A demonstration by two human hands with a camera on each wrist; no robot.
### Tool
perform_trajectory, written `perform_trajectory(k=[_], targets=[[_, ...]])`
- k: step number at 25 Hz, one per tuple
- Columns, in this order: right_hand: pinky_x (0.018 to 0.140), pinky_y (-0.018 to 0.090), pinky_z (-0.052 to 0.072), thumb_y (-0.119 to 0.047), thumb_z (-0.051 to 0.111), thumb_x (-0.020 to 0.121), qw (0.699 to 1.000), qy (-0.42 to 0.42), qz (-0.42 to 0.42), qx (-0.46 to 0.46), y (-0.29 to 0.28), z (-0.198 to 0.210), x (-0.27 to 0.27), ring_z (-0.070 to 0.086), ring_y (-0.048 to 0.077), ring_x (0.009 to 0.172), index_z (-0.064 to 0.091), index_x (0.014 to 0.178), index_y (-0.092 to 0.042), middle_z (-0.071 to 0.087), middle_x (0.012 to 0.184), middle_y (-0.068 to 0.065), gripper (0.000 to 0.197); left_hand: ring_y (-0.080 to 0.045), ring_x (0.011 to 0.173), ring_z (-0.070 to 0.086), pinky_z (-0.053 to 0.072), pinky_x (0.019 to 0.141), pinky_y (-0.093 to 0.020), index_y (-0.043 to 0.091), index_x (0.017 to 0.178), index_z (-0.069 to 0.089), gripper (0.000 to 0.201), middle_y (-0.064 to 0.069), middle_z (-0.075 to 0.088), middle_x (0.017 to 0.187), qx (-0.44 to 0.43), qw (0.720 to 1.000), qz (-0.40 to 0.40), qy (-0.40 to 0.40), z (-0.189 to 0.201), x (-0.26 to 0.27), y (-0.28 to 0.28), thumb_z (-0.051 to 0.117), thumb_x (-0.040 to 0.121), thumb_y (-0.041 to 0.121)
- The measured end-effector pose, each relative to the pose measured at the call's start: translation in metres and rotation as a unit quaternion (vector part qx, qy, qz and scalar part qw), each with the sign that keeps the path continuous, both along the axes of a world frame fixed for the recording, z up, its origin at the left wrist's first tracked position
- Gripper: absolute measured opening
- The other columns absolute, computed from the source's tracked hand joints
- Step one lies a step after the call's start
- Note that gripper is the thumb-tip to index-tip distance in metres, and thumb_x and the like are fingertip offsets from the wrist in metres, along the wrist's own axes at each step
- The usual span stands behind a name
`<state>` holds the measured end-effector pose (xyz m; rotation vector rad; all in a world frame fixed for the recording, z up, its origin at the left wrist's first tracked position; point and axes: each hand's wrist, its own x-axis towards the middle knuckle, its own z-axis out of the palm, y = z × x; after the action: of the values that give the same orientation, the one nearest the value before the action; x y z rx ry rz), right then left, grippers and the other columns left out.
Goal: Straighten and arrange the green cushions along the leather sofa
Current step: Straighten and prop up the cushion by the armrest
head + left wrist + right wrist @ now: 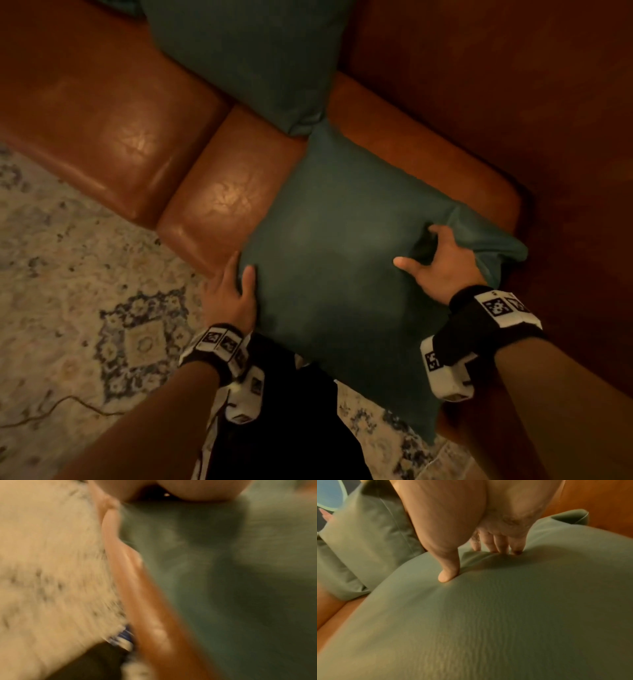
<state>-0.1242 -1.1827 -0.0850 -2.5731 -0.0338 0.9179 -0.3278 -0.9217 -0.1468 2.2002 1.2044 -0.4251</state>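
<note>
A green cushion [329,260] lies tilted over the front edge of the brown leather sofa [219,192], one corner hanging past the seat. My left hand [239,284] grips its left edge, thumb on top, with the fingers hidden underneath. My right hand [421,250] clutches the fabric near its right corner. In the right wrist view the fingertips [498,547] dig into the cushion [488,615] and bunch the cloth. A second green cushion [246,58] leans against the sofa back, its lower corner touching the held one. The left wrist view is blurred and shows green fabric [223,588].
A pale patterned rug [68,274] covers the floor in front of the sofa, with a thin cable [68,402] lying on it. The sofa armrest [565,171] rises to the right. Bare seat leather [102,113] stretches to the left.
</note>
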Motion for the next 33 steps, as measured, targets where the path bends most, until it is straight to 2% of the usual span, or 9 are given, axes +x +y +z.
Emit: perform_trajectory(k=[4, 9, 13, 16, 19, 24, 27, 31, 33], targets=[[0.104, 0.039, 0.037, -0.047, 0.07, 0.077, 1.0, 0.01, 0.0, -0.015, -0.005, 0.008, 0.0, 0.044, 0.034, 0.128, 0.033, 0.139, -0.019, 0.047, 0.139, 0.013, 0.077, -0.033, 0.138, 0.03, 0.013, 0.114, -0.059, 0.026, 0.144, 0.032, 0.067, -0.012, 0.038, 0.148, 0.081, 0.997, -0.019, -0.003, 0.021, 0.023, 0.01, 0.017, 0.089, 0.062], [0.117, 0.036, 0.021, -0.033, 0.055, 0.087, 0.964, -0.204, 0.164, 0.051, 0.02, 0.016, 0.001, 0.031, 0.027, 0.14, 0.041, 0.139, -0.01, 0.04, 0.147, 0.014, 0.058, -0.037, 0.145, -0.001, 0.004, 0.113, -0.063, 0.044, 0.147, 0.002, 0.071, -0.002, 0.001, 0.16, 0.134, 0.886, -0.439, -0.065, 0.05, 0.099, -0.061, 0.026, 0.085, 0.069], [0.12, 0.039, 0.007, -0.066, 0.026, 0.09, 0.932, -0.158, 0.319, -0.073, -0.015, -0.012, 0.017, 0.011, 0.025, 0.147, 0.015, 0.15, -0.02, 0.016, 0.158, 0.013, 0.077, -0.035, 0.145, -0.009, 0.004, 0.113, -0.063, 0.047, 0.143, -0.016, 0.07, 0.002, -0.011, 0.16, 0.146, 0.872, -0.468, 0.011, 0.031, 0.1, -0.061, 0.008, 0.083, 0.074], [0.119, 0.044, 0.014, -0.074, 0.014, 0.085, 0.974, -0.029, 0.133, -0.182, -0.091, -0.02, 0.047, 0.012, 0.028, 0.146, 0.012, 0.15, -0.022, 0.013, 0.158, 0.012, 0.083, -0.032, 0.145, -0.015, 0.0, 0.114, -0.061, 0.05, 0.14, -0.022, 0.069, 0.006, -0.018, 0.158, 0.116, 0.872, -0.475, 0.037, 0.032, 0.112, -0.063, 0.004, 0.081, 0.076], [0.112, 0.045, 0.028, -0.057, 0.03, 0.094, 0.991, -0.012, -0.066, -0.112, -0.122, -0.011, 0.054, 0.026, 0.032, 0.141, 0.021, 0.148, -0.017, 0.02, 0.157, 0.011, 0.067, -0.031, 0.146, -0.009, 0.004, 0.115, -0.057, 0.052, 0.141, -0.016, 0.073, 0.006, -0.013, 0.159, 0.081, 0.867, -0.489, 0.051, 0.041, 0.119, -0.061, 0.006, 0.076, 0.079], [0.104, 0.035, 0.035, -0.062, 0.047, 0.086, 0.912, 0.038, -0.4, 0.083, -0.118, -0.011, -0.019, 0.047, 0.031, 0.127, 0.041, 0.139, -0.025, 0.051, 0.14, 0.01, 0.065, -0.034, 0.134, 0.033, 0.025, 0.113, -0.043, 0.02, 0.145, 0.031, 0.078, -0.015, 0.034, 0.148, 0.017, 0.963, -0.253, -0.092, 0.088, 0.149, -0.021, 0.042, 0.083, 0.067], [0.108, 0.041, 0.034, -0.087, 0.035, 0.066, 0.878, 0.103, -0.442, 0.149, -0.098, -0.018, -0.048, 0.046, 0.031, 0.128, 0.037, 0.14, -0.037, 0.048, 0.142, 0.005, 0.089, -0.027, 0.138, 0.027, 0.019, 0.11, -0.029, 0.019, 0.148, 0.024, 0.06, -0.008, 0.029, 0.153, -0.097, 0.98, -0.158, -0.075, 0.092, 0.172, -0.021, 0.045, 0.096, 0.041], [0.108, 0.04, 0.034, -0.074, 0.031, 0.083, 0.89, 0.067, -0.43, 0.137, -0.084, -0.014, -0.041, 0.045, 0.032, 0.128, 0.032, 0.142, -0.04, 0.049, 0.141, 0.007, 0.068, -0.02, 0.138, 0.035, 0.024, 0.115, -0.05, 0.053, 0.139, 0.029, 0.07, 0.009, 0.037, 0.149, -0.063, 0.972, -0.217, -0.06, 0.067, 0.177, 0.027, 0.046, 0.076, 0.079], [0.106, 0.037, 0.035, -0.071, 0.033, 0.085, 0.909, 0.082, -0.393, 0.112, -0.079, -0.013, -0.039, 0.047, 0.033, 0.127, 0.03, 0.143, -0.037, 0.049, 0.141, 0.01, 0.067, -0.026, 0.138, 0.034, 0.027, 0.112, -0.055, 0.046, 0.142, 0.026, 0.069, 0.001, 0.036, 0.15, -0.007, 0.967, -0.254, -0.008, 0.058, 0.174, 0.038, 0.041, 0.082, 0.075]])
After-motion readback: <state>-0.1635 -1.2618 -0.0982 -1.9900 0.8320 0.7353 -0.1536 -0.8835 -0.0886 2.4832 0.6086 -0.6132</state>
